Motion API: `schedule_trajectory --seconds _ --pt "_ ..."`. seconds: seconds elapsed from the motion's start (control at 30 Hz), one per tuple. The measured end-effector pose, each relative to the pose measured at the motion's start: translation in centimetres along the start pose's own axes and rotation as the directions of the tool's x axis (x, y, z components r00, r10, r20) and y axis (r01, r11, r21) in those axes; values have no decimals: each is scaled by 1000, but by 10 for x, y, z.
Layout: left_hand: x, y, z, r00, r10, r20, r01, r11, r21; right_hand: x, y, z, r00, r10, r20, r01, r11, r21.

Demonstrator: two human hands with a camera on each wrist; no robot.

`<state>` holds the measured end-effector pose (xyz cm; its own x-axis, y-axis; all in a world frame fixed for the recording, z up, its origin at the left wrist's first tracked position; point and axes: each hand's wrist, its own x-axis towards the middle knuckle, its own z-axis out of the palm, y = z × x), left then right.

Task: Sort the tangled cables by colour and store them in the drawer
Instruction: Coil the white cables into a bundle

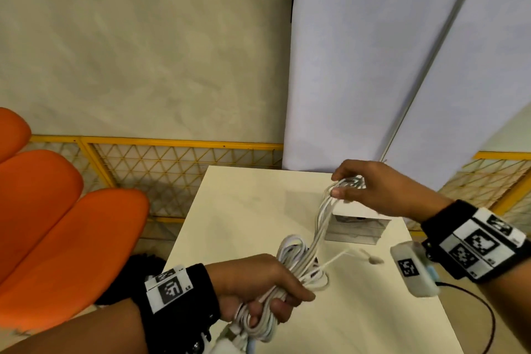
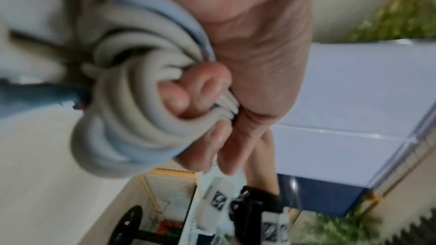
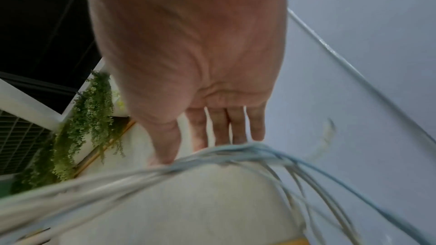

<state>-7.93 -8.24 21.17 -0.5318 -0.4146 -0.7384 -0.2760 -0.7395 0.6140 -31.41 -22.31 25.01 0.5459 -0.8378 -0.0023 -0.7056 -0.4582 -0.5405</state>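
Left hand: left hand (image 1: 258, 287) fisted round a coiled bundle of white cables (image 1: 301, 264), fingers curled through the loops, low over the near edge of the table (image 1: 244, 210).
Right hand: right hand (image 1: 373, 187) raised farther back, thumb and fingers pinching the far end of the same cable strands, which run taut down to the left fist.
Loose end: one thin lead with a small plug (image 1: 373, 260) sticks out right of the coil, in the air.
Drawer unit: small white box-like drawer unit (image 1: 356, 224) sits on the table under the right hand; whether a drawer stands open is hard to tell.
Left wrist view only: coil (image 2: 132, 111) is several thick grey-white turns, fingertips (image 2: 207, 81) tucked inside; a pale blue strand seems mixed in, blur makes it unsure.
Right wrist view only: palm (image 3: 188, 53) from below, strands (image 3: 212, 156) draped across the fingertips and fanning out, some bluish; green hanging plants (image 3: 89, 115) by a wall.
Surface: plain cream tabletop.
Room: orange seats (image 1: 57, 224) at left, yellow mesh fence (image 1: 172, 164) behind, beige wall, pale blue-white panels (image 1: 373, 52) at right.
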Motion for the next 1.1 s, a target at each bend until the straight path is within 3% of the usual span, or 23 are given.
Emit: schedule_trajectory --seconds 0.1,0.17,0.27,0.33,0.43,0.53,0.57,0.6,0.67,0.7,0.77,0.9,1.0,1.03,1.1 --pt "0 3 -7 991 109 78 -86 963 -257 -7 -10 24 976 -29 -218 23 999 -28" --pt "1 3 -11 976 210 64 -168 902 -399 -18 -29 35 941 12 -337 10 998 63" --pt "4 0 -12 949 314 -33 -274 765 -583 -41 -61 47 944 201 -263 -144 965 220" --pt "8 -2 -12 923 369 -110 -345 669 -659 -55 -69 58 942 260 -210 -222 957 186" --pt "12 0 -14 883 425 -198 -430 565 -704 -63 -63 76 891 233 -390 -234 971 47" --pt "12 4 -15 841 495 -218 -474 480 -738 -68 -59 81 798 275 -537 -273 958 84" --pt "13 5 -16 823 532 -198 -474 454 -754 -69 -58 82 809 285 -514 -260 958 122" --pt "13 5 -16 814 553 -179 -472 450 -758 -69 -59 81 852 286 -438 -239 958 161" --pt "14 5 -12 817 556 -152 -483 516 -707 -68 -66 78 956 264 -130 -214 926 310" --pt "14 6 -7 823 550 -138 -493 574 -653 -66 -70 77 976 217 18 -203 878 433" --pt "14 11 8 823 552 -137 -535 669 -515 -61 -82 76 980 109 168 -195 706 680" --pt "10 19 31 834 537 -129 -548 776 -311 -49 -94 71 970 65 233 -239 392 888" --pt "3 21 33 876 468 -117 -482 856 -185 -39 -96 70 963 43 265 -267 50 962" --pt "2 21 33 894 433 -119 -447 882 -151 -37 -97 69 965 30 260 -260 4 965" --pt "2 19 31 928 361 -94 -370 923 -103 -35 -99 68 970 24 241 -241 18 970"
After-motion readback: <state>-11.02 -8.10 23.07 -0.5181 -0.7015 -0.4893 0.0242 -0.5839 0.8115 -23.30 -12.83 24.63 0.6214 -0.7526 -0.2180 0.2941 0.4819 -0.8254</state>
